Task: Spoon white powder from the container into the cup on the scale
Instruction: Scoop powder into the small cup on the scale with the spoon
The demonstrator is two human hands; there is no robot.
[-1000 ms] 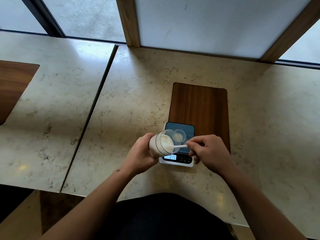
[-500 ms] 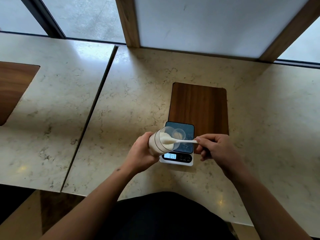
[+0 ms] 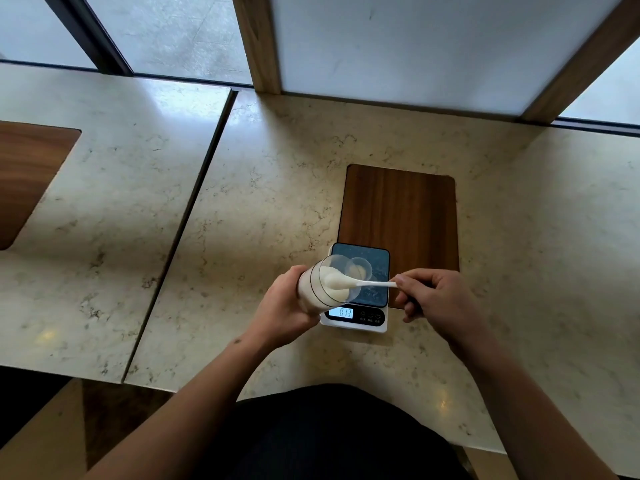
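Heaped spoon (image 3: 337, 280) at tilted container (image 3: 322, 285) mouth, cup (image 3: 359, 270) prob. behind.

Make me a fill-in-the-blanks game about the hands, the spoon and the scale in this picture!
1. The left hand holds the tilted ____ of white powder.
2. The right hand pinches the handle of a white ____.
3. The small cup sits on the ____.
4. The scale rests partly on a brown ____ board.

Missing words: container; spoon; scale; wooden
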